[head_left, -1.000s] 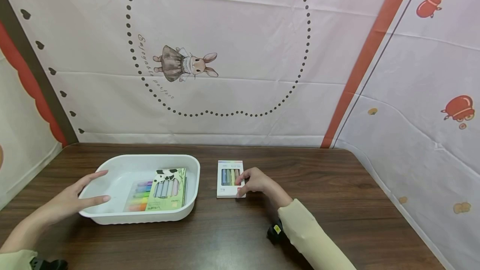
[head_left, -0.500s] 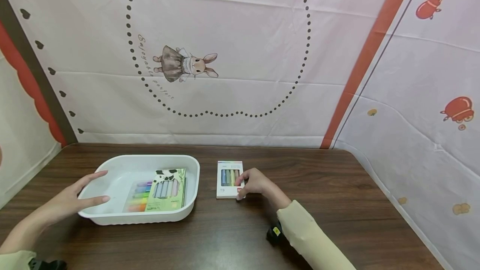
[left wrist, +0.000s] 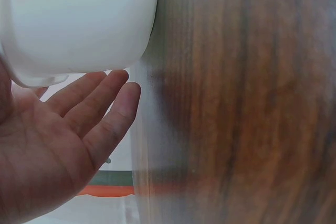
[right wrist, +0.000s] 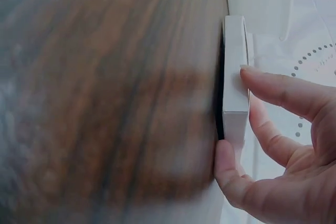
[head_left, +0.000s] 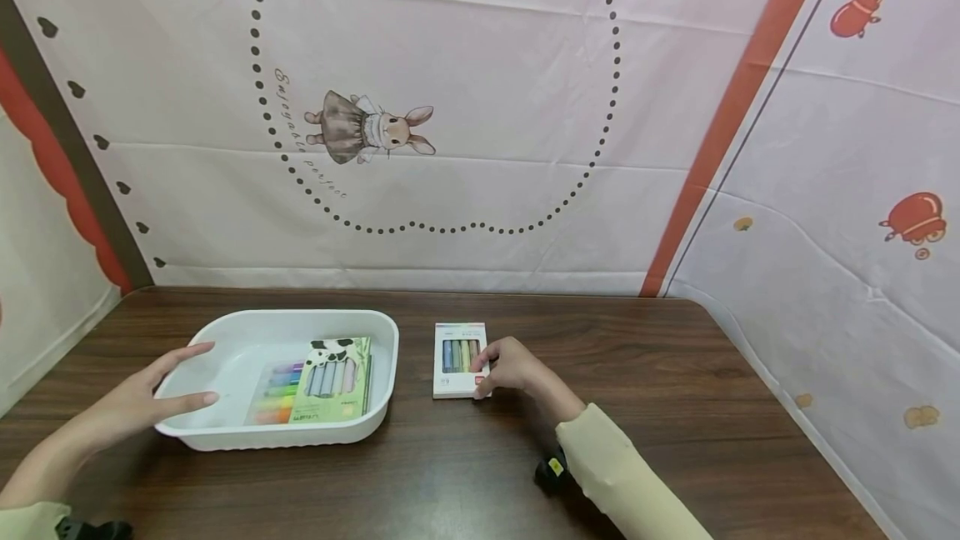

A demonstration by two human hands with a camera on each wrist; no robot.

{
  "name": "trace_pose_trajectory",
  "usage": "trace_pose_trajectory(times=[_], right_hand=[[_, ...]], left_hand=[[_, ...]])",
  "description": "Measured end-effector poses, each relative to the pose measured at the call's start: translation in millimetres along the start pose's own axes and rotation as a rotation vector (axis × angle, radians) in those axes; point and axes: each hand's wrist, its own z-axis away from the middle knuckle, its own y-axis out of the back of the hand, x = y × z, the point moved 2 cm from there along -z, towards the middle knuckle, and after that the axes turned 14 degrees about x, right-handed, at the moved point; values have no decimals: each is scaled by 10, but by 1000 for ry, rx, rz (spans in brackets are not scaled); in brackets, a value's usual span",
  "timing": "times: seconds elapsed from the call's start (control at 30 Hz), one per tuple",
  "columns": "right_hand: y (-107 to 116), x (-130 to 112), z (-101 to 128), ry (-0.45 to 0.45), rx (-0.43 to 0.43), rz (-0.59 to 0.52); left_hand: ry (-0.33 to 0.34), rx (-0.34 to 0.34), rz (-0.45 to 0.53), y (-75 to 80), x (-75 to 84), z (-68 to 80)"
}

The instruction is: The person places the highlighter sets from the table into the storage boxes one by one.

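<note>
A white box of coloured pens (head_left: 453, 388), with a window on its front, lies flat near the middle of the table. My right hand (head_left: 516, 367) pinches its near right corner, the thumb at the edge and fingers on the upper face. In the right wrist view a dark strip runs beneath the box (right wrist: 234, 61). My left hand (head_left: 127, 407) rests at the left end of a white plastic tray (head_left: 300, 437), thumb and index finger over the rim. Straight fingers touch or lie close to the tray's outer wall (left wrist: 79, 24) in the left wrist view.
Inside the tray lie a green pen box with a panda (head_left: 330, 407) and a clear pack of rainbow-coloured pens (head_left: 276, 402). Brown wood-grain table (head_left: 450, 473) surrounds everything. A printed cloth (head_left: 480, 107) stands along the back and sides.
Both hands, the tray and the pen box stay practically in place. The whole head view shifts very slightly.
</note>
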Motion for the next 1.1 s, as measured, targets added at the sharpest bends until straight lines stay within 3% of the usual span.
trace_pose_trajectory(times=[0.5, 0.73, 1.1], right_hand=[[91, -53, 1, -31, -52, -26], [93, -2, -10, -116, -97, -185], [142, 63, -5, -136, -129, -347]], left_hand=[[5, -9, 1, 9, 18, 5], [11, -15, 5, 11, 21, 5], [16, -10, 1, 13, 21, 1]])
